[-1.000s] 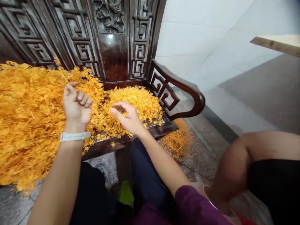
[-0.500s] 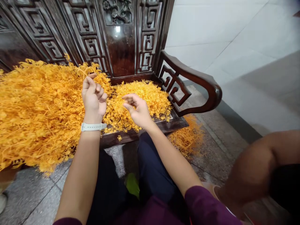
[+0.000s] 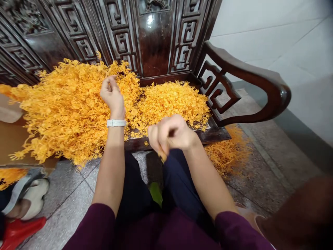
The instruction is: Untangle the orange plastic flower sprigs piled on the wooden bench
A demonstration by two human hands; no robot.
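My left hand, with a pale watch band at the wrist, is at the right part of a large heap of orange artificial flower sprays. Its fingers are curled in; whatever lies between them is hidden. My right hand, smeared by motion, is closed in front of the bench seat edge, above my right thigh. A short orange stem pokes out below its fingers. Behind it, a lower pile of loose orange flower heads lies on the seat.
The dark carved wooden bench has a curved armrest at right and a latticed back. Orange stems lie on the floor below the armrest. At left are a cardboard box and another person's foot; another person's limb is at lower right.
My right hand has come down and nearer to me, closing around an orange stem. The left hand has lost sight of the stem it was pinching. The view has swung left.
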